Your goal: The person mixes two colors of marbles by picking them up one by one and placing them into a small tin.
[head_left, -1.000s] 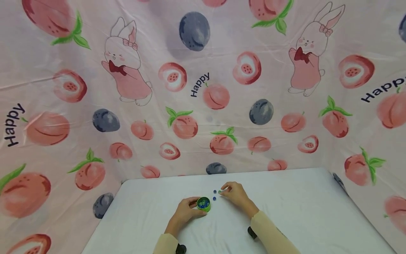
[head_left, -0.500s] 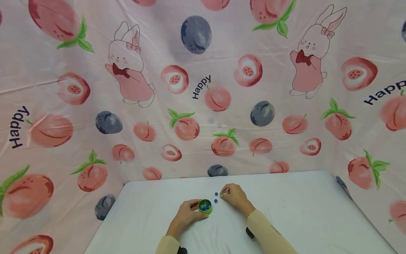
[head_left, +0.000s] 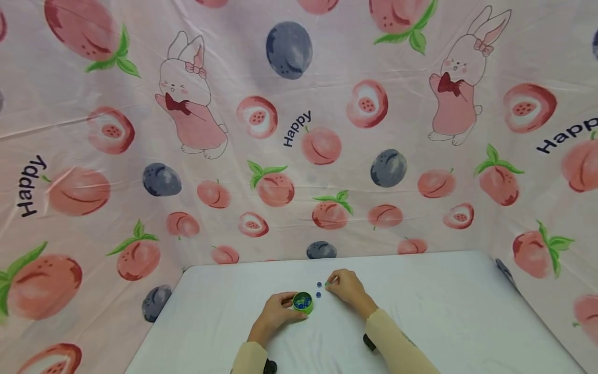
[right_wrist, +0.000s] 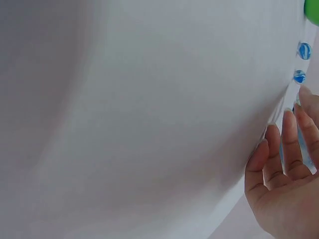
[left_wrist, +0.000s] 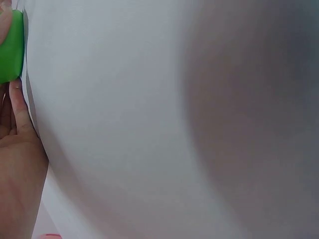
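My left hand [head_left: 276,312] grips a small round green cup [head_left: 309,310] from its left side, fingers behind it and thumb along the front. Several blue and green marbles [head_left: 301,302] lie inside the cup. In the left wrist view, the cup's green wall [left_wrist: 12,47] shows at the left edge. My right hand [head_left: 348,286] pinches a small green marble [head_left: 327,284] between thumb and index finger, low over the cloth. Two blue marbles lie on the cloth between cup and right hand: a farther one [head_left: 319,284] and a nearer one [head_left: 318,294]; the right wrist view shows their blue-and-white swirls.
A white cloth [head_left: 224,291] covers the table. Behind and beside it hangs a pink curtain [head_left: 210,171] printed with fruit and rabbits. A dark slim object [head_left: 504,271] shows at the table's right edge.
The right fingertips have closed on the green marble, which is now more hidden between them. The left hand and cup stay in place; the head view has shifted slightly.
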A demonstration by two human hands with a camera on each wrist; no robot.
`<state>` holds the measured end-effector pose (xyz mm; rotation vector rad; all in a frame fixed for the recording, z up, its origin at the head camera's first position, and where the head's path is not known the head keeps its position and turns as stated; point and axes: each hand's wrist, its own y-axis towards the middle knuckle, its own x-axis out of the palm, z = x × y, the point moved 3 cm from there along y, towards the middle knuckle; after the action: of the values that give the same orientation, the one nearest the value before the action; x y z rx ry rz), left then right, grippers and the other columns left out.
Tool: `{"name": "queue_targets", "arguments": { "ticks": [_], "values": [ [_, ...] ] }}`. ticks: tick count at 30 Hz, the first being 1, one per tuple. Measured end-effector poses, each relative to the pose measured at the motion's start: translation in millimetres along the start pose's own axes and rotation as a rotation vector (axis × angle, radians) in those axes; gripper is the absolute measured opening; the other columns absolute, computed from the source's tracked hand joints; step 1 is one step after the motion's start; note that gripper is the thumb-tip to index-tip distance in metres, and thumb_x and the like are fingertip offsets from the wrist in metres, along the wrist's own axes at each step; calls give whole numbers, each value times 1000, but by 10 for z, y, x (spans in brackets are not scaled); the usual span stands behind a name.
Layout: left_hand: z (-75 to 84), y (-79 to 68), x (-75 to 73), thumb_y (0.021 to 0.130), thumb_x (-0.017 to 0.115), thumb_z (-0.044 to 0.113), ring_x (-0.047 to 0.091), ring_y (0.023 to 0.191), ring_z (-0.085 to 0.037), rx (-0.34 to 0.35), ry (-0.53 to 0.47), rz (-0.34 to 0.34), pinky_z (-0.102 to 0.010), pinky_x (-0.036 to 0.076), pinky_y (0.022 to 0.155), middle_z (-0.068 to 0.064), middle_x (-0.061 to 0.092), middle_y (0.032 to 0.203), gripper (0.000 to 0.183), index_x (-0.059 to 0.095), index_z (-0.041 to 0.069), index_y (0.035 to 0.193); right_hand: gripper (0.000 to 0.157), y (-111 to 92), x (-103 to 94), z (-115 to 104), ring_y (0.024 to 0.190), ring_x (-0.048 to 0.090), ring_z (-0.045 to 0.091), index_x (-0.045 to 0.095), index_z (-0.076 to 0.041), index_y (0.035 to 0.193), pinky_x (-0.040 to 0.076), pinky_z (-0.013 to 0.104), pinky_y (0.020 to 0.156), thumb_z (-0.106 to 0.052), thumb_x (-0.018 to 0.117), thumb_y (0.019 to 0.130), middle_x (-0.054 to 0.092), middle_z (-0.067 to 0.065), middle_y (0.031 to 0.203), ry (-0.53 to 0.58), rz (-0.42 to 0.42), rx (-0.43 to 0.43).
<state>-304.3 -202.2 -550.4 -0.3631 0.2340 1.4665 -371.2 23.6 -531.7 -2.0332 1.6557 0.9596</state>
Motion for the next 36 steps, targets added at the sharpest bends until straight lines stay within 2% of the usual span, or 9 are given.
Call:
{"name": "queue_targets", "arguments": {
  "ticks": [9, 15, 23, 30, 36],
  "values": [
    [6, -3, 2, 76, 93, 0, 65, 130, -38, 7, -18, 0, -45, 54, 110, -24, 68, 137, 67, 65, -8, 136, 8, -69, -34, -42, 70, 51, 12, 78, -8, 95, 43, 26, 61, -13, 83, 90, 60, -3, 75, 54, -3, -36],
    [18, -7, -7, 76, 94, 2, 65, 130, -37, 1, -9, -5, -45, 54, 110, -23, 67, 138, 67, 65, -7, 136, 9, -146, -79, -164, 73, 51, 12, 79, -5, 96, 42, 25, 64, -11, 82, 91, 62, -3, 74, 106, 5, -120],
    [12, 13, -34, 76, 93, 1, 64, 131, -39, 29, -13, -9, -44, 54, 110, -25, 66, 138, 67, 64, -8, 136, 9, -205, -38, -320, 70, 52, 9, 78, -4, 96, 39, 20, 57, -11, 82, 90, 65, -3, 74, 132, -1, -181],
    [3, 22, -31, 76, 93, -1, 65, 131, -38, 30, -22, -8, -43, 55, 109, -25, 67, 138, 67, 65, -8, 136, 9, -273, 47, -405, 60, 47, 5, 78, -5, 95, 39, 19, 55, -12, 82, 90, 62, -5, 73, 165, -33, -177],
    [2, 7, -20, 76, 93, -1, 64, 132, -40, 27, -31, -11, -44, 54, 110, -26, 67, 137, 66, 65, -8, 135, 10, -344, 135, -420, 59, 48, 4, 78, -1, 96, 40, 19, 54, -8, 81, 90, 65, -2, 74, 203, -68, -173]
  ]
}}
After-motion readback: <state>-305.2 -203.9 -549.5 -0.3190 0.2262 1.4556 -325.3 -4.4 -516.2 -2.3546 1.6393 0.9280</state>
